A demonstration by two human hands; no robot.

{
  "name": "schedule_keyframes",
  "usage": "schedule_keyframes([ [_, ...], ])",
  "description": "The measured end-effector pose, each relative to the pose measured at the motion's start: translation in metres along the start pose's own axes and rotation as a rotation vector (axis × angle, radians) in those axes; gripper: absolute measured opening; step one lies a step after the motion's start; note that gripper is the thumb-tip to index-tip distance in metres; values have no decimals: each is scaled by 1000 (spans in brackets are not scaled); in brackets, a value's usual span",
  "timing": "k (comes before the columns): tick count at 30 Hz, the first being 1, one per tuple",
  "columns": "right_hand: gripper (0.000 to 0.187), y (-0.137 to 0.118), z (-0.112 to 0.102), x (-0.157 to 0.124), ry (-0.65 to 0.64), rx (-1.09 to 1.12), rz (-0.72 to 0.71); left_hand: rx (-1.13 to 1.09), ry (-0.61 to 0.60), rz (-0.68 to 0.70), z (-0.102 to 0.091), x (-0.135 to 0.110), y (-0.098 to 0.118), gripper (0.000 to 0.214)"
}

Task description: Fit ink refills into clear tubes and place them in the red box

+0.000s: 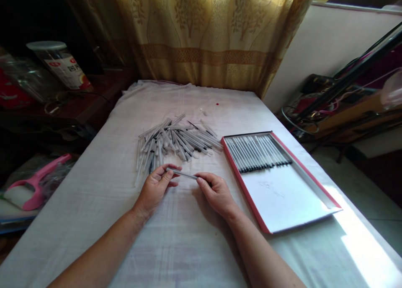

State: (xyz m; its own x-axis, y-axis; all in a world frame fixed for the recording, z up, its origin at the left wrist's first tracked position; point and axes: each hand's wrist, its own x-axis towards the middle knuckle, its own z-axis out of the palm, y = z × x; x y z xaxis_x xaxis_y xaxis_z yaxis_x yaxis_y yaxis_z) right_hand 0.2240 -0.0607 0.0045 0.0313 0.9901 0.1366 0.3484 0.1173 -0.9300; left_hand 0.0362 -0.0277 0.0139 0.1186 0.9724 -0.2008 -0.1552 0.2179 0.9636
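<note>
A slim pen (185,174) with a clear barrel spans the gap between my two hands above the cloth. My left hand (157,186) pinches one end between thumb and fingers. At the other end, my right hand (216,192) has its thumb and curled fingers closed on the pen, hiding that tip. Just beyond my left hand lies a loose pile of pens and clear pen parts (176,139), some with dark ends. To the right, a shallow red-edged box (266,204) holds a neat row of pens (256,153) at its far end, dark tips toward me.
The table wears a pale checked cloth (103,221). Small bits, one a red piece (217,104), lie near the far edge. Left stand a dark cabinet with a lidded jar (64,66) and a pink-handled object (37,183). A gold curtain (201,36) hangs behind; a black metal frame (351,70) stands right.
</note>
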Motion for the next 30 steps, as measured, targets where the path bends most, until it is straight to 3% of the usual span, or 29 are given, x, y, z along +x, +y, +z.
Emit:
schedule_keyframes([
  [4, 24, -9, -3, 0, -55, -145, -14, -26, -41, -38, -1, 2, 1, 47],
  [7, 24, -17, -25, 6, 42, -267, -89, -52, -61, -61, -3, 3, 3, 57],
  [10, 29, -15, -76, 19, 354, -306, -90, -88, -45, -69, -6, 5, 4, 61],
  [13, 38, 1, -144, 36, 674, -437, 103, -88, -39, -71, -8, 7, 5, 59],
  [15, 36, 17, -182, 46, 757, -577, 299, -63, -58, -71, -8, 7, 5, 58],
  [17, 33, 35, -204, 53, 763, -716, 455, -31, -79, -67, -7, 7, 5, 55],
  [19, 32, 51, -212, 56, 722, -798, 525, -14, -81, -59, -7, 7, 5, 53],
  [22, 34, 65, -206, 57, 644, -874, 548, -17, -65, -55, -7, 6, 5, 53],
  [30, 36, 58, -189, 52, 454, -997, 567, -39, -62, -58, -8, 6, 5, 48],
])
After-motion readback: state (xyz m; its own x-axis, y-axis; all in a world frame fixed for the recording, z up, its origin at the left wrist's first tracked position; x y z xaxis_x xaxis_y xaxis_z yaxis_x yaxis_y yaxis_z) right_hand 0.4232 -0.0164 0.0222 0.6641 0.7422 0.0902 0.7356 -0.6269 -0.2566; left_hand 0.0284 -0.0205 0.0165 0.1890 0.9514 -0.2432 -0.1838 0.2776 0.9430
